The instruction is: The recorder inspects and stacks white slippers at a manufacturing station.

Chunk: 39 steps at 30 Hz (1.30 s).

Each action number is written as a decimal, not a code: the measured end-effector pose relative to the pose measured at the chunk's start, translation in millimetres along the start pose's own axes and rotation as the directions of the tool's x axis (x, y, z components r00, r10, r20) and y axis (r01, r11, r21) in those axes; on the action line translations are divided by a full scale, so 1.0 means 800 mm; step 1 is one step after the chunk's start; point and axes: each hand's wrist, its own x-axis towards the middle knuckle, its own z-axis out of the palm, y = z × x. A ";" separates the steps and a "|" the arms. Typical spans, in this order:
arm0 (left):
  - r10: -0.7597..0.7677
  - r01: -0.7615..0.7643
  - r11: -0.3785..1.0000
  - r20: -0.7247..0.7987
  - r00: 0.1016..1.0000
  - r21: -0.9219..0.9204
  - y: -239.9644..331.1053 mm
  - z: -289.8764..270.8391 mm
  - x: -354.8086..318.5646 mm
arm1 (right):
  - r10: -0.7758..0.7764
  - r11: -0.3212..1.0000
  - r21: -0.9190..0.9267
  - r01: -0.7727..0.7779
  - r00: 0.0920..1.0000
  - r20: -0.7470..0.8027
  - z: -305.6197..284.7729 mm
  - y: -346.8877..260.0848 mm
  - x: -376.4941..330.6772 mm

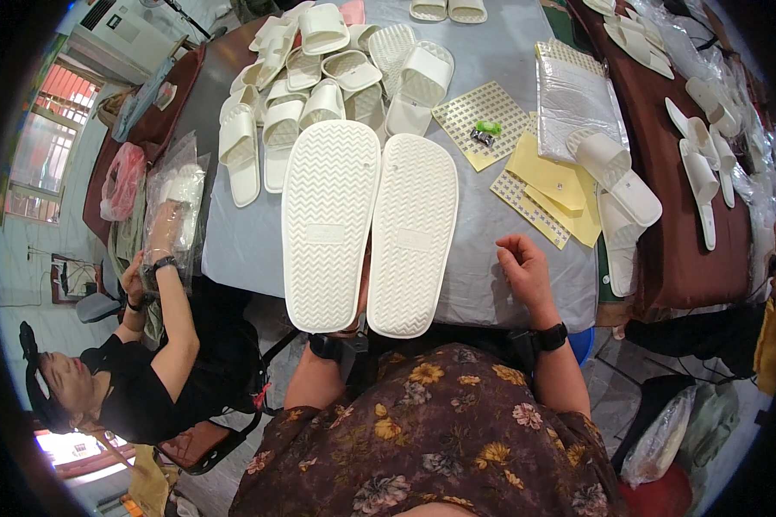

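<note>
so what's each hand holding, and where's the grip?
Left hand, mostly hidden, holds the pair of white ridged-sole foam slippers at their near ends, soles facing the camera. Right hand holds no slipper; its fingers are curled over the grey table.

Left forearm comes up from the bottom edge, dark band on the wrist, and the left hand is mostly hidden, raised in front of the chest and gripping something it holds upright. Can't make out its fingers. Right forearm angles up too, with a black band on the wrist. Right hand is empty, fingers loosely curled inward, thumb near the fingertips.
</note>
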 end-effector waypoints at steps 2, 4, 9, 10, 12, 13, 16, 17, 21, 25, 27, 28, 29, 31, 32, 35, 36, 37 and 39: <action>0.011 -0.011 1.000 0.009 1.000 -0.007 -0.007 -0.001 0.003 | -0.001 1.000 0.003 0.001 1.000 -0.001 0.001 0.001 0.000; 0.028 -0.028 1.000 0.012 1.000 -0.010 -0.009 -0.005 0.007 | -0.013 1.000 0.009 0.013 1.000 -0.001 0.003 -0.001 0.002; 0.103 -0.103 0.995 -0.004 0.995 -0.003 -0.018 -0.011 0.036 | -0.050 0.998 0.031 0.050 0.999 0.009 0.006 0.010 0.006; -0.124 0.097 0.967 -0.099 0.987 -0.237 0.010 0.002 0.041 | -0.047 0.999 0.011 0.048 0.999 -0.011 0.002 0.014 0.006; -0.323 0.269 0.889 -0.090 0.942 -0.371 0.087 0.035 0.054 | -0.047 0.999 0.020 0.047 0.999 -0.004 -0.002 0.013 0.004; -0.292 0.271 0.925 -0.043 0.955 -0.266 0.111 0.044 0.066 | -0.042 0.999 0.025 0.042 0.999 0.003 -0.001 0.011 0.005; -0.177 0.176 0.984 -0.091 0.980 -0.016 0.126 0.046 0.107 | -0.027 0.999 0.025 0.027 1.000 -0.012 -0.003 0.006 0.001; -0.105 0.120 0.976 -0.092 0.990 0.182 0.130 0.041 0.122 | -0.035 0.999 0.020 0.036 0.999 -0.025 -0.002 0.006 0.002; -0.011 0.089 0.917 -0.198 0.980 0.389 0.138 0.010 0.198 | -0.140 0.983 -0.126 0.136 0.990 -0.028 -0.003 0.024 0.003; 0.390 -0.171 0.438 -0.015 0.921 0.883 0.143 -0.093 0.305 | -0.166 0.978 -0.131 0.165 0.986 -0.001 0.005 0.016 0.006; 0.242 -0.076 0.621 -0.098 0.965 0.780 0.149 -0.119 0.344 | -0.136 0.987 -0.092 0.129 0.988 -0.068 0.001 0.007 0.001; 0.087 0.014 0.702 -0.104 0.991 0.712 0.146 -0.092 0.353 | -0.125 0.991 -0.055 0.120 0.988 -0.090 -0.013 0.011 -0.005; -0.005 0.073 0.749 -0.104 0.995 0.659 0.138 -0.111 0.359 | -0.130 0.991 -0.008 0.130 0.989 -0.070 -0.020 0.011 -0.006; -0.124 0.201 0.663 -0.158 0.980 0.721 0.111 -0.127 0.357 | -0.129 0.992 -0.027 0.126 0.983 -0.133 -0.051 -0.002 -0.015; -0.111 0.169 0.619 -0.128 0.986 0.767 0.101 -0.175 0.355 | -0.238 0.966 -0.145 0.213 0.955 -0.180 -0.064 -0.013 -0.011; 0.079 0.037 0.606 -0.106 0.991 0.795 0.062 -0.157 0.321 | -0.376 0.910 -0.332 0.248 0.832 -0.407 -0.141 -0.034 -0.009; 0.077 0.030 0.614 -0.098 0.992 0.789 0.057 -0.154 0.311 | -0.436 0.872 -0.428 0.239 0.776 -0.456 -0.174 -0.037 -0.003; 0.139 0.007 0.575 -0.106 0.985 0.818 0.052 -0.150 0.298 | -0.536 0.818 -0.510 0.264 0.670 -0.514 -0.204 -0.044 0.002; 0.202 -0.019 0.541 -0.107 0.974 0.841 0.047 -0.135 0.272 | -0.694 0.682 -0.706 0.188 0.470 -0.545 -0.263 -0.071 0.010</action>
